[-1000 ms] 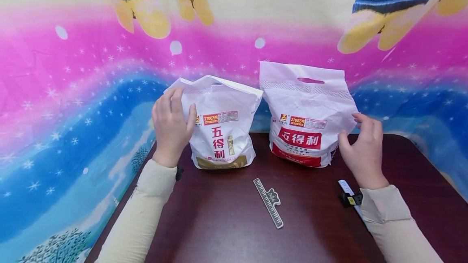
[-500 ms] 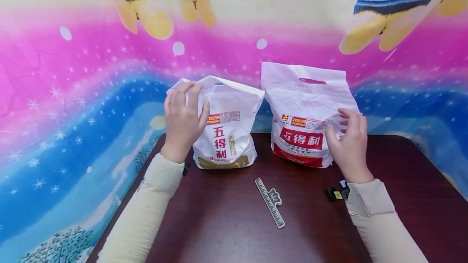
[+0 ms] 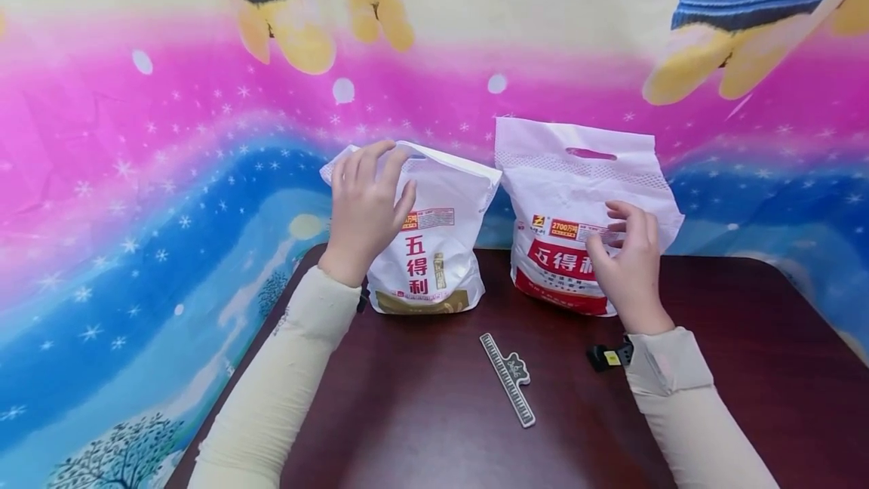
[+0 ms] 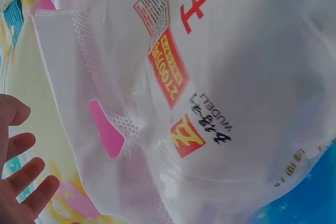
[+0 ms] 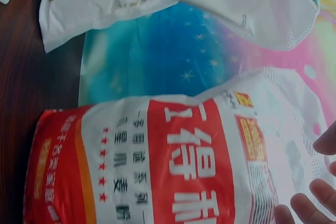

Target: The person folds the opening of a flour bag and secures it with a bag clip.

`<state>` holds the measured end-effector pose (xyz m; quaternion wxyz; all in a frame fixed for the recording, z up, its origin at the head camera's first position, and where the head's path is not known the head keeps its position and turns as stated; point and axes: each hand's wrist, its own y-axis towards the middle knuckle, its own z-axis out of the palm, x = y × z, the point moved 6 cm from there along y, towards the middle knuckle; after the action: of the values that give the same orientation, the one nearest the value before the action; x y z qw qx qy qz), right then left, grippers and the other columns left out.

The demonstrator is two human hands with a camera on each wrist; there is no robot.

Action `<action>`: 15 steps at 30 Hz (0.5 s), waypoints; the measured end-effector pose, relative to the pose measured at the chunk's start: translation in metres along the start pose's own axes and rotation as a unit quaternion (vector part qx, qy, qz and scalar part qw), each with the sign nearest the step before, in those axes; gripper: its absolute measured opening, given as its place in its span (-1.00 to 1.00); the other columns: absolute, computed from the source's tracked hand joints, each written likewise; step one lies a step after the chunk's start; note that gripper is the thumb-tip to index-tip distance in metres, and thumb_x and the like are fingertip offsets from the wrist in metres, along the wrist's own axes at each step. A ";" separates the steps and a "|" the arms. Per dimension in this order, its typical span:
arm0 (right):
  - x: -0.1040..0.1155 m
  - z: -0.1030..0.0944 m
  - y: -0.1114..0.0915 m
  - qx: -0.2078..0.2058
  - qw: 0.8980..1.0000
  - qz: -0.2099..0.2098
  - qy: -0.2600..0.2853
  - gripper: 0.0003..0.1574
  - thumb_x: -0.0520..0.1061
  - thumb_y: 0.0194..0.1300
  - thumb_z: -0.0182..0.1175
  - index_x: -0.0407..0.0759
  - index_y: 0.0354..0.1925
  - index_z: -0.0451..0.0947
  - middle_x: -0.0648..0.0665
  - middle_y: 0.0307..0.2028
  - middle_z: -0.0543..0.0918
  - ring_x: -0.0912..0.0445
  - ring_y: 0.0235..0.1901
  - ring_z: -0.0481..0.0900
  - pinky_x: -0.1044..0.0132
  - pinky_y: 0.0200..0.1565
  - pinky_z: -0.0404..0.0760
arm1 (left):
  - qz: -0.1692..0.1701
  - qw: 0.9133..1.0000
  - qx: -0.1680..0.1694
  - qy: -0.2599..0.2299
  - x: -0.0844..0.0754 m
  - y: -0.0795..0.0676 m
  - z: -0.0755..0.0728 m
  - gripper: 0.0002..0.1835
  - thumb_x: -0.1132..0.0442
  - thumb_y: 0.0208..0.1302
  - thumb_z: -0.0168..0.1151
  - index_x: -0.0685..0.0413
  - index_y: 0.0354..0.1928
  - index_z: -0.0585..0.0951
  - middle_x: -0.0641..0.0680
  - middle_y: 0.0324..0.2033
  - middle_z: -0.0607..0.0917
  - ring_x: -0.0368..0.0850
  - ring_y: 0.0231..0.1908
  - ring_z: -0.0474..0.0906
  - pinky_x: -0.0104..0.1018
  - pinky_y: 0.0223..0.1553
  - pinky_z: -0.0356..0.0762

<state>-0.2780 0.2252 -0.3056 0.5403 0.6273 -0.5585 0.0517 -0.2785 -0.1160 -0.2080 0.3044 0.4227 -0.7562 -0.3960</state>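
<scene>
Two white flour bags stand upright side by side in the head view. The left flour bag (image 3: pixel 448 191) has upright red lettering, a gold base and a spread, slightly folded top. Its neighbour, the right flour bag (image 3: pixel 557 183), carries a red label and a cut-out handle. My left hand (image 3: pixel 366 206) is in front of the left bag's upper corner, fingers loosely bent and spread. In the left wrist view that hand (image 4: pixel 23 169) shows apart from the bag's handle edge. My right hand (image 3: pixel 631 266) hovers before the right bag's right side, fingers slightly bent, holding nothing.
On the dark wooden table (image 3: pixel 421 398) lies a long narrow clip (image 3: pixel 508 379) with a piano-key pattern and a bear-shaped tab. A printed cloth backdrop (image 3: pixel 434 44) hangs directly behind the bags. Black wrist-camera mounts (image 3: pixel 607 357) stick out from my cuffs.
Both hands have moved inward: the left to the right across its bag, the right to the left over the other bag's front. A pale strip under the right wrist is now hidden.
</scene>
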 end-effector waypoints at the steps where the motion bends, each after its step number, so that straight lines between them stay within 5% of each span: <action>1: 0.001 0.001 0.001 0.001 1.000 0.000 0.003 -0.32 -0.22 0.33 0.28 -0.19 0.36 0.32 -0.26 0.19 0.43 -0.03 0.05 0.50 0.05 0.10 0.63 | 0.002 1.000 -0.001 0.002 -0.001 0.002 0.000 -0.62 0.15 0.42 0.22 0.10 0.20 0.50 0.25 0.19 0.53 0.21 0.20 0.43 0.30 0.23 0.35; 5: 0.005 0.009 0.003 0.008 1.000 -0.004 0.020 -0.34 -0.21 0.33 0.28 -0.20 0.34 0.33 -0.26 0.18 0.44 -0.03 0.05 0.51 0.09 0.10 0.64 | 0.004 1.000 0.003 0.002 -0.004 0.009 0.001 -0.63 0.16 0.41 0.23 0.12 0.18 0.52 0.23 0.18 0.54 0.19 0.21 0.43 0.25 0.25 0.34; 12: 0.010 0.024 0.004 0.012 0.998 -0.016 0.052 -0.40 -0.25 0.32 0.27 -0.26 0.28 0.38 -0.28 0.12 0.48 -0.11 0.01 0.55 0.48 -0.03 0.55 | -0.008 0.999 0.035 -0.012 -0.008 0.021 0.007 -0.62 0.18 0.39 0.25 0.10 0.19 0.57 0.18 0.17 0.58 0.13 0.25 0.42 0.29 0.36 0.18; 15: 0.011 0.032 0.003 0.018 0.998 -0.016 0.062 -0.43 -0.23 0.34 0.27 -0.27 0.26 0.38 -0.28 0.10 0.49 -0.10 0.00 0.57 0.43 -0.04 0.59 | -0.013 0.999 0.047 -0.014 -0.009 0.026 0.010 -0.61 0.16 0.39 0.26 0.08 0.21 0.58 0.15 0.18 0.58 0.12 0.27 0.42 0.30 0.40 0.12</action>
<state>-0.2935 0.1951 -0.3095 0.5630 0.6413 -0.5131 0.0920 -0.2925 -0.0958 -0.1923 0.2684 0.4411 -0.7726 -0.3694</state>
